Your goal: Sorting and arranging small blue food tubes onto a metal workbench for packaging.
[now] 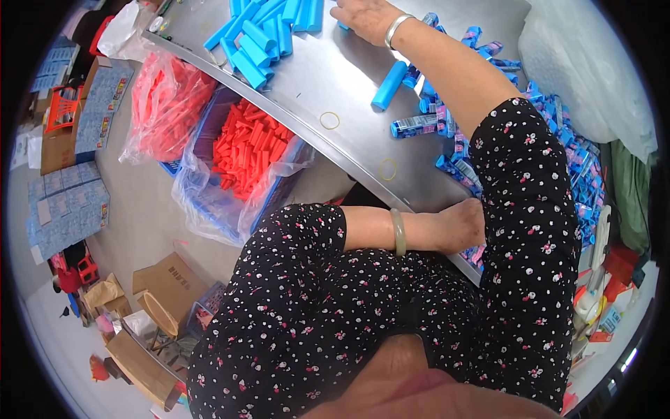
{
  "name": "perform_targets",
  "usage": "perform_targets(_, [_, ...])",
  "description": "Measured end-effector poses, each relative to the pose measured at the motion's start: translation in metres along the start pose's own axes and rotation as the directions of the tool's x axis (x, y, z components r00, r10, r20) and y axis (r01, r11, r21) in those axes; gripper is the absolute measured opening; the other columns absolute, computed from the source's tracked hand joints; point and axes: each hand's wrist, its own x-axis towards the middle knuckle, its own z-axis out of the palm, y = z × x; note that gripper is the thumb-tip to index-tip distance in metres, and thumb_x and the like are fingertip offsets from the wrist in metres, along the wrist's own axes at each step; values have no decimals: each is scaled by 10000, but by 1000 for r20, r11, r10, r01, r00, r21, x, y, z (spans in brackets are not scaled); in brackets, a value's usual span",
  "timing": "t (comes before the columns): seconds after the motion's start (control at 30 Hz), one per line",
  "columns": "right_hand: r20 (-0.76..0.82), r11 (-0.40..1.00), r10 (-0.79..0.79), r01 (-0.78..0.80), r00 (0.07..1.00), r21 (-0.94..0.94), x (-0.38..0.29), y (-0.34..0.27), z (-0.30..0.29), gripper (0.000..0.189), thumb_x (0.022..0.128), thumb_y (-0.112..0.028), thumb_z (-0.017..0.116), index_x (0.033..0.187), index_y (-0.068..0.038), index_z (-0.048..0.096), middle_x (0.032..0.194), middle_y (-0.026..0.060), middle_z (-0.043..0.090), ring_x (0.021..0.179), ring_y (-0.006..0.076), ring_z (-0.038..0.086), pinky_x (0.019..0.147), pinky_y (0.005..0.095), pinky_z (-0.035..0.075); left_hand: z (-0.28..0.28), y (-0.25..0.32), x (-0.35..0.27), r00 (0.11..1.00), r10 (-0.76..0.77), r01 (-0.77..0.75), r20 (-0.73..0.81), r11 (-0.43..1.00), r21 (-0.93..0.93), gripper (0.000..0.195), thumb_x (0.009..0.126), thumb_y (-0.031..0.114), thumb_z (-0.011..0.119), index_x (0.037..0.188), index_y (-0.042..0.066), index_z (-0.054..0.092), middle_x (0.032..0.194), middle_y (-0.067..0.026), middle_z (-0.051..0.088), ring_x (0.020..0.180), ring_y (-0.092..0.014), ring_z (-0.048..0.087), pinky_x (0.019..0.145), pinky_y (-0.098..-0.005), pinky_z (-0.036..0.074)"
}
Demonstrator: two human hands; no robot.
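My right hand (366,21), with a silver bracelet on its wrist, is at the top of the view over the metal table (335,78). A bit of blue shows under its fingers; whether they grip it is unclear. My left hand (460,226), with a pale green bangle on its wrist, is at the near table edge, its fingers hidden behind my right sleeve. A single bright blue plastic piece (390,85) lies between the pile of similar blue pieces (256,44) and many small packets in printed blue wrappers (416,126). Two yellow rubber bands (330,120) lie on the table.
Left of the table stands a blue crate (272,201) lined with clear plastic and filled with red pieces (248,146). Beside it is a clear bag of red pieces (167,107). Cardboard boxes (175,283) stand on the floor. A translucent plastic bag (576,68) lies at the right.
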Motion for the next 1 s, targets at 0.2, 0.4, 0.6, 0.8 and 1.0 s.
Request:
perform_targets(0.2, [-111, 873, 236, -160, 965, 461, -63, 7, -53, 347, 881, -82, 587, 1216, -24, 653, 1067, 216, 712, 1057, 359, 685, 933, 452, 537, -20, -1, 17, 998, 58, -61, -22, 991, -123, 161, 704, 184, 681, 785, 50, 645, 892, -145, 623, 870, -330, 627, 747, -465, 498])
perform_targets(0.4, [-104, 614, 475, -244, 874, 751, -179, -33, -198, 288, 933, -126, 679, 1187, 3, 638, 926, 94, 700, 743, 155, 704, 646, 304, 574, -45, -9, 28, 988, -7, 31, 155, 987, -156, 192, 749, 183, 725, 898, 71, 679, 926, -130, 638, 905, -345, 634, 778, -485, 499])
perform_targets(0.6, [-5, 303, 806, -407, 592, 862, -324, -98, -254, 248, 979, -138, 692, 1175, 6, 636, 930, 54, 701, 741, 99, 692, 614, 201, 547, -45, -4, 36, 963, -58, 86, 264, 992, -93, 210, 769, 185, 775, 915, 75, 673, 884, -101, 646, 923, -340, 629, 802, -466, 482])
perform_targets(0.8, [165, -26, 938, -412, 305, 911, -440, -145, -244, 243, 987, -98, 676, 1208, -6, 635, 991, 46, 701, 763, 95, 690, 658, 219, 566, -50, 16, 36, 911, -196, 193, 363, 980, 47, 281, 746, 170, 831, 944, 65, 662, 892, -114, 649, 914, -340, 621, 822, -449, 470])
perform_targets(1.0, [222, -174, 960, -255, 171, 951, -478, -173, -209, 242, 991, -73, 663, 1221, -5, 632, 1002, 35, 699, 786, 94, 690, 699, 232, 576, -51, 23, 36, 850, -326, 348, 414, 937, 24, 274, 765, 152, 818, 957, 45, 653, 926, -130, 667, 918, -355, 628, 823, -455, 483])
